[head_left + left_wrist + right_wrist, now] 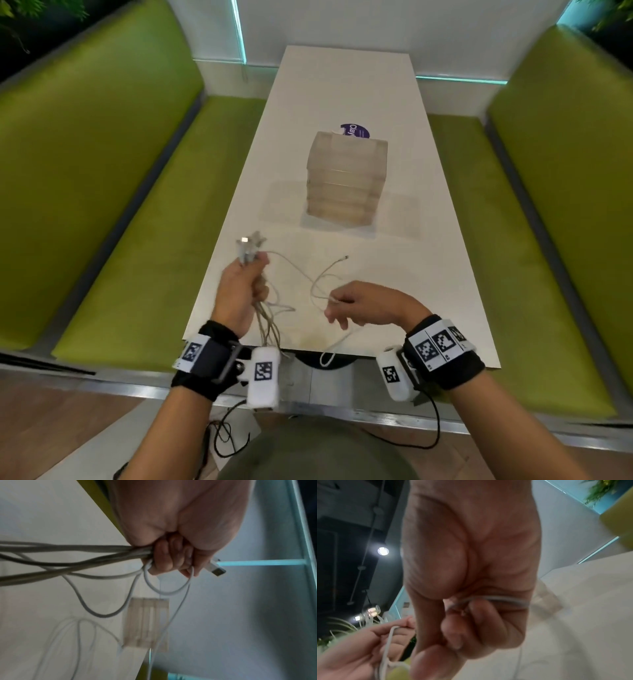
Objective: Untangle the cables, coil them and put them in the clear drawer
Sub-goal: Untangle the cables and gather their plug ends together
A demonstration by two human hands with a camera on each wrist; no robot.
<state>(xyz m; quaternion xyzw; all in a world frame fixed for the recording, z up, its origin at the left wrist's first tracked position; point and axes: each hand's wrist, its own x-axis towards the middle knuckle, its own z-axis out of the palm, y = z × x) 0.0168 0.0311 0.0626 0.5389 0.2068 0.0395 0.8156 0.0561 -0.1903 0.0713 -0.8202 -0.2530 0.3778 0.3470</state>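
My left hand (245,284) grips a bundle of white and grey cables (267,325) in a fist above the table's near left corner; several USB plugs (248,245) stick out above the fist. In the left wrist view the left hand (173,559) holds the cable bundle (77,555), with one plug (217,570) past the fingers. My right hand (356,303) pinches a single thin white cable (325,274) that loops over the table and ends in a small plug (346,257). The right wrist view shows the right hand (462,628) curled round that white cable (505,600). The clear drawer unit (347,178) stands mid-table, its drawers closed.
The white table (428,257) is long and narrow, flanked by green bench seats (137,222) on both sides. A purple round sticker (356,130) lies behind the drawer unit. One white cable end (329,358) hangs over the table's near edge.
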